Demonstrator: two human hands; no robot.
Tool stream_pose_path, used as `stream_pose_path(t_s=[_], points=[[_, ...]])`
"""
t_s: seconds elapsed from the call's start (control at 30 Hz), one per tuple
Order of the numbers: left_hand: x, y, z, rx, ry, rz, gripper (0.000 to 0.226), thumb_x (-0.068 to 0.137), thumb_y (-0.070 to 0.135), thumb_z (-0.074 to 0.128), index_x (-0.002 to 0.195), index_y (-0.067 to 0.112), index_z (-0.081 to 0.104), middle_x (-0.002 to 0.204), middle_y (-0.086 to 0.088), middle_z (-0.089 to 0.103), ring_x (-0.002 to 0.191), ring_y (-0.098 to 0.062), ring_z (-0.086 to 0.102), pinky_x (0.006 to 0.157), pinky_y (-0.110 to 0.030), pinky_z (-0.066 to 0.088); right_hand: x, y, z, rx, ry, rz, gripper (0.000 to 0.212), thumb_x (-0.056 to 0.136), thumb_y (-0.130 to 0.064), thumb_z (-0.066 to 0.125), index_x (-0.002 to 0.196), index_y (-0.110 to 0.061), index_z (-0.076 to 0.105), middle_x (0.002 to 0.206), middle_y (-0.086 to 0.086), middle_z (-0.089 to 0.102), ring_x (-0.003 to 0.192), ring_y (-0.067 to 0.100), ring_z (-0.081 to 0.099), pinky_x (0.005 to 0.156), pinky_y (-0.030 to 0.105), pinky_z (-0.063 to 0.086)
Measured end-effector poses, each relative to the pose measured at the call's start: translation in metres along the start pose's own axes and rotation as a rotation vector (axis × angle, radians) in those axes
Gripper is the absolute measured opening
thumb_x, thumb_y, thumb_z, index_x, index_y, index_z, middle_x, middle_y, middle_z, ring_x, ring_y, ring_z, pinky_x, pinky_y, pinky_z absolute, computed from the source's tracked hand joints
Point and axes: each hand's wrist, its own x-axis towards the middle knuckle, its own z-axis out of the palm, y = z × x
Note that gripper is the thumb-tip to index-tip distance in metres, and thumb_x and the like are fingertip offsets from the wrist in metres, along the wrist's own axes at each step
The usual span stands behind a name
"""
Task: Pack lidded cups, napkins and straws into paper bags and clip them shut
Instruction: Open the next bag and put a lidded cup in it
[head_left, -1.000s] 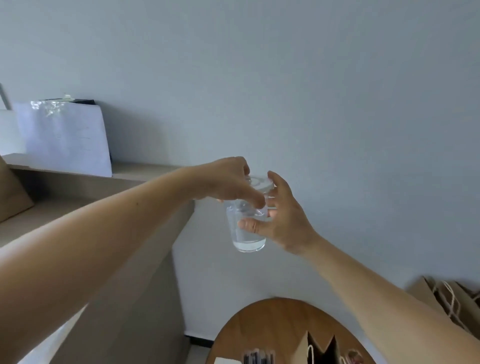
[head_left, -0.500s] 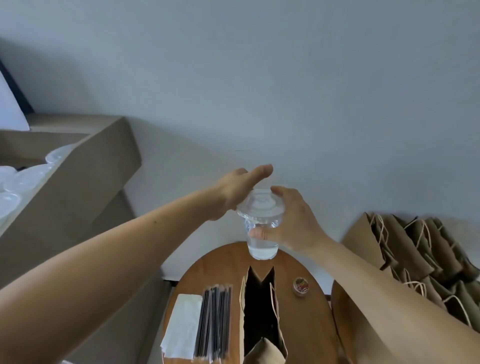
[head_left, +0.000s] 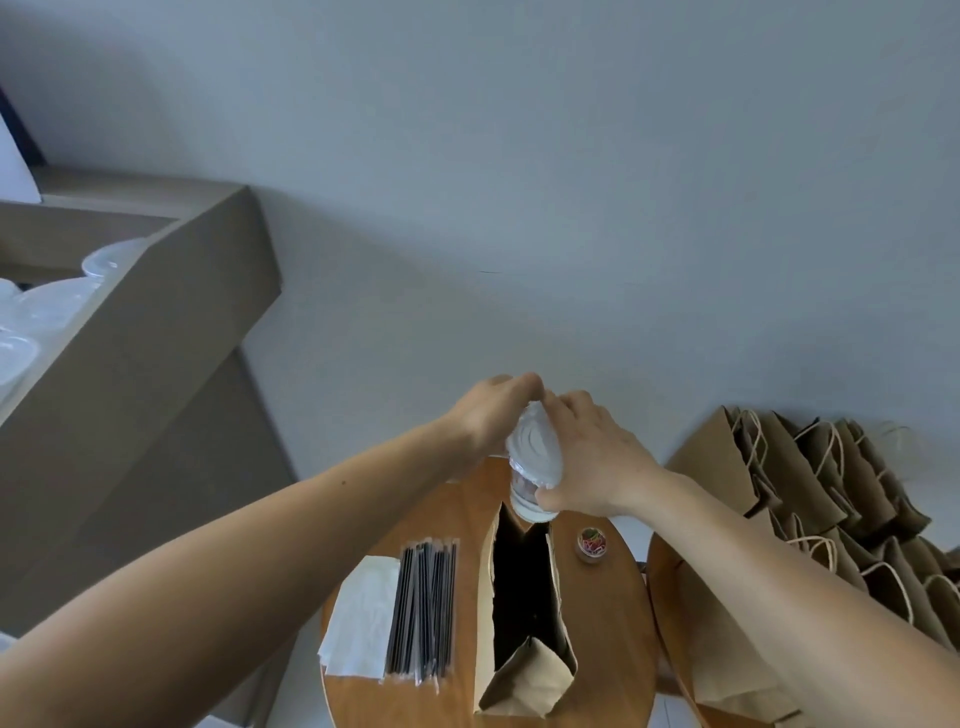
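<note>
Here we hold the cup (head_left: 535, 470) in both hands just above the far end of the open paper bag (head_left: 524, 675), which stands on the round wooden desk (head_left: 608, 629). Our right hand (head_left: 592, 462) grasps the cup from the bag's right side, with the thumb against the clear wall and the fingers curled over the lid (head_left: 532, 447). Our left hand (head_left: 493, 415) comes in from the bag's left, its fingers bent onto the lid's far rim. The cup is tilted with its lid facing us and a little clear liquid at the bottom. Its base hangs at the far edge of the bag's mouth; we cannot tell whether they touch. Just left of the bag lies a bundle of black straws (head_left: 423, 608), and left of those, touching them, a stack of white napkins (head_left: 358, 618). Right of the bag, near its far end, sits a small tub of coloured clips (head_left: 591, 544). Further right of the bag, flat bags (head_left: 831, 493) with string handles lie piled on a second desk (head_left: 670, 587).
</note>
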Motion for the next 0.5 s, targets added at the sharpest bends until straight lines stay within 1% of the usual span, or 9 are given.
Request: stream_pose_path(t_s=[0.07, 0.1, 0.17, 0.23, 0.27, 0.3, 0.37, 0.43, 0.5], points=[[0.006, -0.015, -0.011, 0.003, -0.018, -0.01, 0.038, 0.081, 0.033, 0.051, 0.105, 0.005, 0.06, 0.107, -0.017, 0.064, 0.099, -0.032, 0.065, 0.091, -0.044, 0.054, 0.001, -0.004, 0.008, 0.016, -0.02, 0.026, 0.097, 0.059, -0.063, 0.065, 0.14, -0.034, 0.02, 0.122, -0.003, 0.035, 0.112, 0.022, 0.044, 0.08, 0.034, 0.046], [0.011, -0.024, -0.018, 0.027, -0.003, 0.004, 0.034, 0.085, 0.032, 0.051, 0.107, 0.008, 0.059, 0.111, -0.015, 0.063, 0.105, -0.03, 0.064, 0.095, -0.045, 0.055, 0.002, -0.006, 0.011, 0.033, -0.02, 0.044, 0.099, 0.058, -0.065, 0.064, 0.141, -0.034, 0.02, 0.123, -0.003, 0.035, 0.114, 0.022, 0.043, 0.082, 0.034, 0.046], [0.021, -0.048, -0.033, 0.162, 0.096, 0.039, 0.015, 0.093, 0.027, 0.05, 0.104, 0.019, 0.057, 0.108, -0.003, 0.061, 0.105, -0.023, 0.06, 0.097, -0.045, 0.052, 0.004, -0.007, 0.017, 0.073, -0.019, 0.088, 0.106, 0.055, -0.07, 0.059, 0.145, -0.034, 0.015, 0.129, -0.003, 0.03, 0.12, 0.022, 0.039, 0.088, 0.035, 0.044], [0.028, -0.082, -0.049, 0.339, 0.129, -0.007, 0.019, 0.094, 0.023, 0.052, 0.112, 0.017, 0.054, 0.106, 0.0, 0.061, 0.098, -0.022, 0.061, 0.089, -0.04, 0.054, 0.004, -0.008, 0.023, 0.102, -0.012, 0.121, 0.112, 0.053, -0.074, 0.056, 0.147, -0.033, 0.013, 0.133, -0.004, 0.027, 0.124, 0.021, 0.036, 0.091, 0.035, 0.041], [0.028, -0.102, -0.054, 0.407, 0.054, -0.066, 0.024, 0.092, 0.022, 0.055, 0.115, 0.014, 0.054, 0.104, -0.003, 0.063, 0.091, -0.024, 0.063, 0.08, -0.038, 0.055, 0.004, -0.009, 0.027, 0.108, -0.014, 0.135, 0.113, 0.052, -0.076, 0.055, 0.148, -0.032, 0.013, 0.133, -0.004, 0.026, 0.125, 0.02, 0.035, 0.092, 0.034, 0.041], [0.026, -0.123, -0.056, 0.479, -0.075, -0.141, 0.028, 0.089, 0.022, 0.059, 0.115, 0.013, 0.054, 0.101, -0.006, 0.065, 0.08, -0.024, 0.064, 0.07, -0.036, 0.056, 0.004, -0.01, 0.031, 0.11, -0.022, 0.154, 0.114, 0.051, -0.077, 0.054, 0.147, -0.032, 0.013, 0.133, -0.005, 0.025, 0.125, 0.02, 0.034, 0.093, 0.034, 0.04], [0.019, -0.157, -0.049, 0.687, -0.345, -0.28, 0.037, 0.081, 0.031, 0.066, 0.111, 0.014, 0.054, 0.092, -0.004, 0.061, 0.063, -0.016, 0.054, 0.056, -0.028, 0.05, 0.002, -0.009, 0.042, 0.12, -0.046, 0.201, 0.114, 0.049, -0.075, 0.054, 0.146, -0.029, 0.016, 0.133, -0.004, 0.026, 0.126, 0.021, 0.034, 0.093, 0.034, 0.041], [0.016, -0.181, -0.029, 0.81, -0.432, -0.335, 0.053, 0.073, 0.052, 0.07, 0.107, 0.015, 0.053, 0.086, 0.0, 0.058, 0.063, -0.013, 0.055, 0.054, -0.025, 0.051, -0.001, -0.008, 0.053, 0.115, -0.076, 0.231, 0.111, 0.052, -0.07, 0.06, 0.145, -0.025, 0.018, 0.133, -0.002, 0.027, 0.125, 0.022, 0.035, 0.095, 0.034, 0.041], [0.017, -0.197, -0.006, 0.807, -0.388, -0.371, 0.065, 0.07, 0.067, 0.065, 0.102, 0.011, 0.058, 0.084, -0.005, 0.062, 0.069, -0.021, 0.064, 0.065, -0.03, 0.058, -0.005, -0.006, 0.065, 0.08, -0.098, 0.237, 0.108, 0.056, -0.064, 0.065, 0.144, -0.021, 0.02, 0.134, -0.001, 0.027, 0.126, 0.022, 0.035, 0.096, 0.033, 0.041]])
